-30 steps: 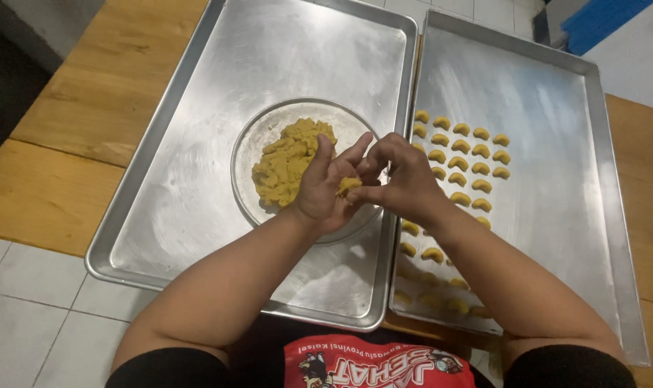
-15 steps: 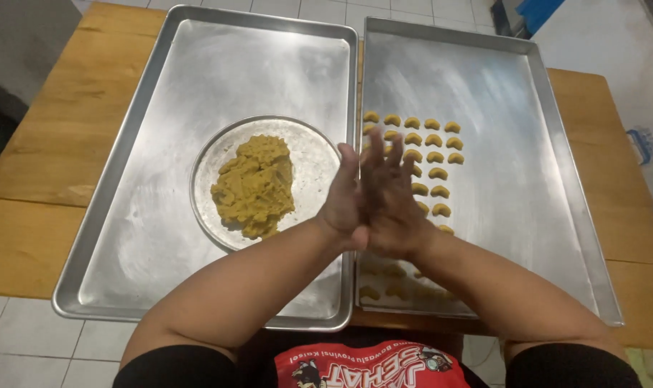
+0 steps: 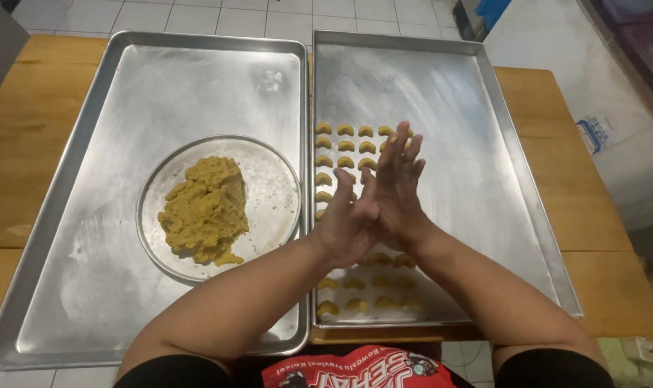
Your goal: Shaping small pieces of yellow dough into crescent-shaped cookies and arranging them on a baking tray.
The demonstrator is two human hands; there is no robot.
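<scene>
Wooden bench (image 3: 31,136) under two large metal baking trays set side by side, edges touching along the middle. Left tray (image 3: 75,237) toward the bench's left edge, carrying a round shallow plate (image 3: 276,194) near its centre with a lump of yellow dough (image 3: 204,208) heaped on the plate's left half. Right tray (image 3: 484,179) toward the bench's right edge, bearing rows of small crescent-shaped dough pieces (image 3: 346,146) along its left side, running from mid-tray down to the near corner. Above those rows, left hand (image 3: 344,230) and right hand (image 3: 398,194) pressed palm to palm, the right lying further forward. Fingers (image 3: 402,147) straight and slightly spread, gripping nothing visible; whether any dough sits between the palms cannot be told.
</scene>
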